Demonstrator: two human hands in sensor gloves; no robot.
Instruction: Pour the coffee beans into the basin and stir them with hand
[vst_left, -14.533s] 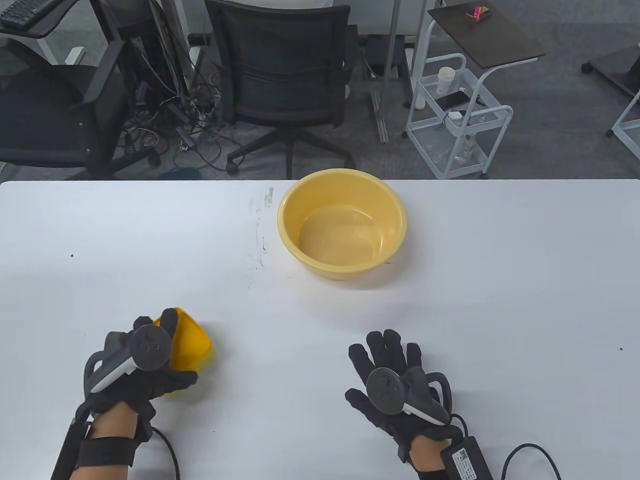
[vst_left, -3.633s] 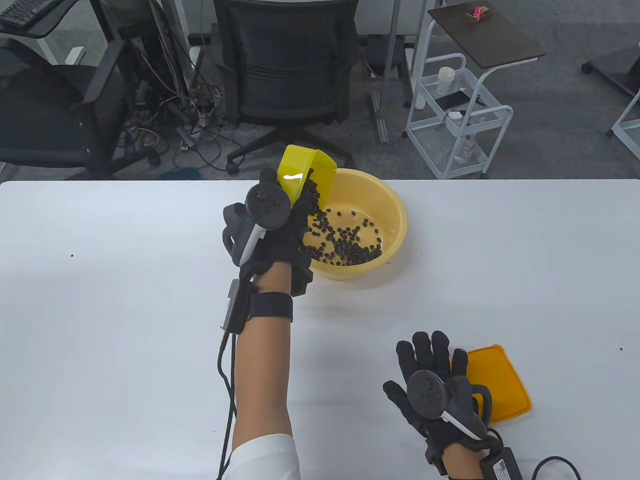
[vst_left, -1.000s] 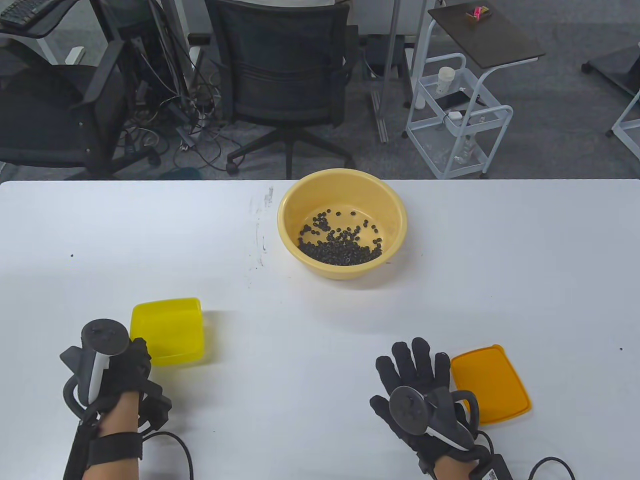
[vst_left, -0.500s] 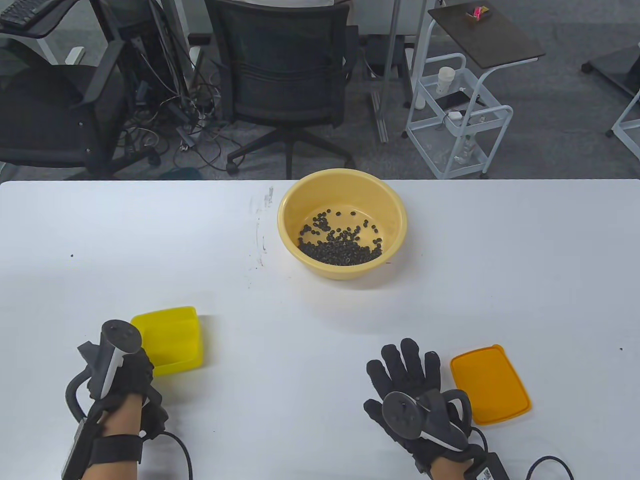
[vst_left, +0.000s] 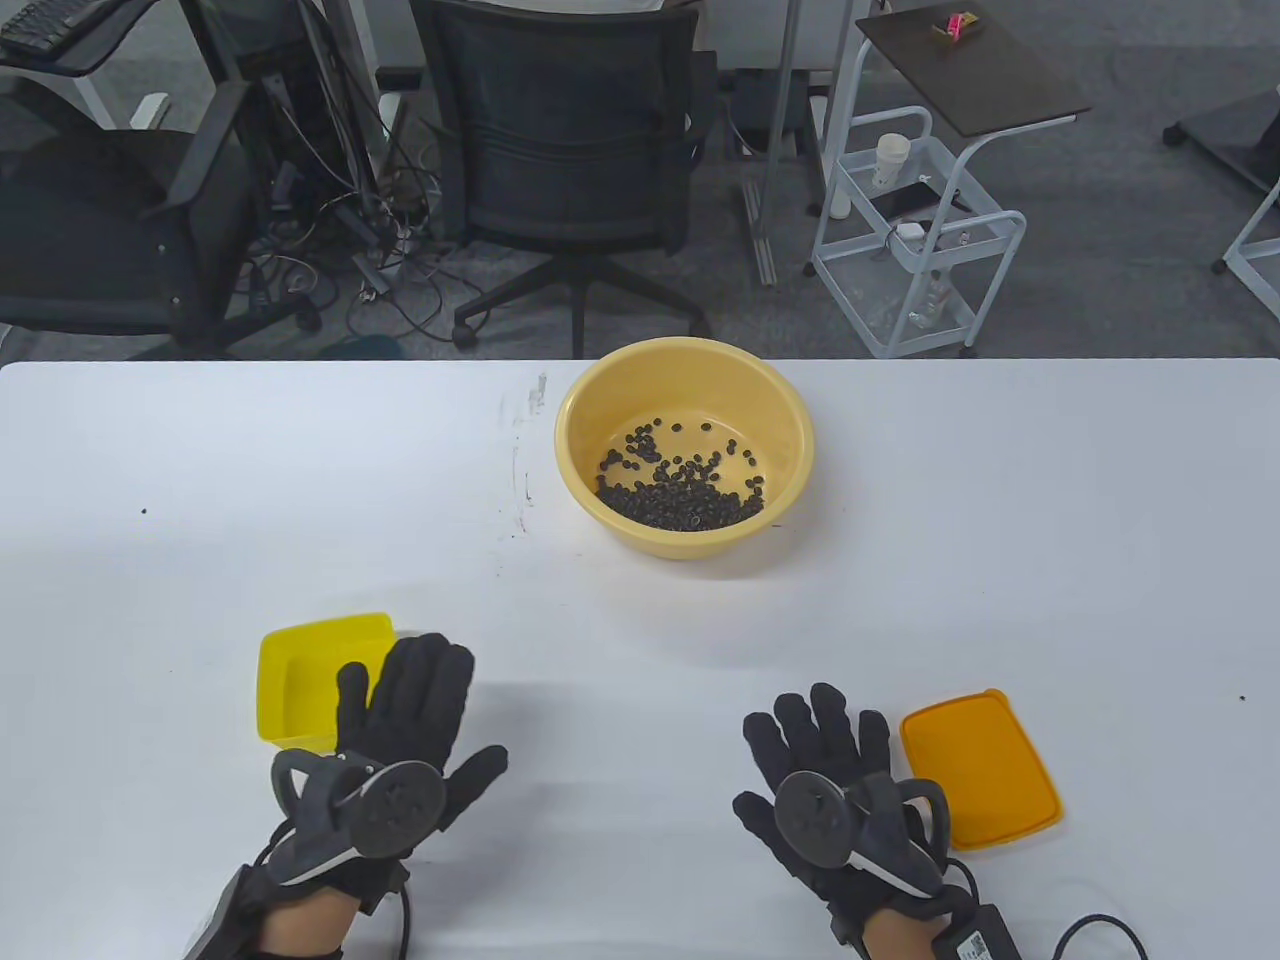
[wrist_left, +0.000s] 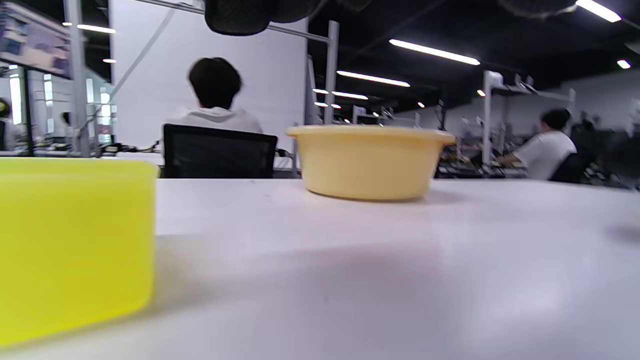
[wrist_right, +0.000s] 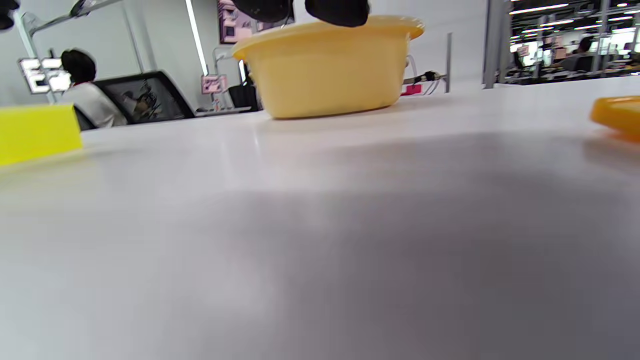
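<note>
The pale yellow basin stands at the far middle of the white table, with dark coffee beans heaped at its near side. The basin also shows in the left wrist view, and the basin in the right wrist view. The empty yellow box sits upright at the near left. My left hand lies flat beside it, fingers straight, overlapping its right edge and holding nothing. My right hand rests flat at the near right, fingers spread. The orange lid lies just right of it.
Office chairs and a white wire cart stand on the floor beyond the table's far edge. A cable and a black adapter trail from my right wrist. People sit at desks in the background of the wrist views.
My left hand has let go of the yellow box, turned palm down and flattened beside it. The box stays where it was set. My right hand shifted slightly.
</note>
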